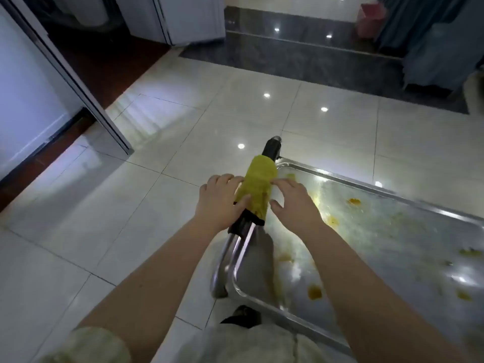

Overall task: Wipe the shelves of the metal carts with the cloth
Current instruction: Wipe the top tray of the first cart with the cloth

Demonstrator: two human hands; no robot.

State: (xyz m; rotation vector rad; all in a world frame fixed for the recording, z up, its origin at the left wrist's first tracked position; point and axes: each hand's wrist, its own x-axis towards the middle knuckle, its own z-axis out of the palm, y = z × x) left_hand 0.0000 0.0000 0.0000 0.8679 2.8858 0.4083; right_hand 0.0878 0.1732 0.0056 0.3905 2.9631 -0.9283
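Shining under the ceiling lights, the pale tiled floor fills most of the room, and little bright spots of light sit on it. Far off, a dark stone strip crosses the floor, with a pink bin behind it and blue curtains at the right. A white panel in a metal frame stands at the left, next to a patch of dark red floor. The metal cart's top shelf is flat and silver with a raised rim, and it is dirty: yellow blobs and smears lie all over it. At its near end is the cart's handle, black on top with shiny bent tubes lower down. The yellow cloth is draped over the black part of the handle, not on the shelf. The person's left hand holds the cloth from the left side, with the thumb pressed across it and the fingers curled over the far side. The right hand is at the cloth's right edge. Its fingertips touch the cloth, and the thumb is just beside the cloth lower down. I cannot tell if this hand is pinching it. Both arms are bare, and a dark shoe shows on the tiles below the cart.
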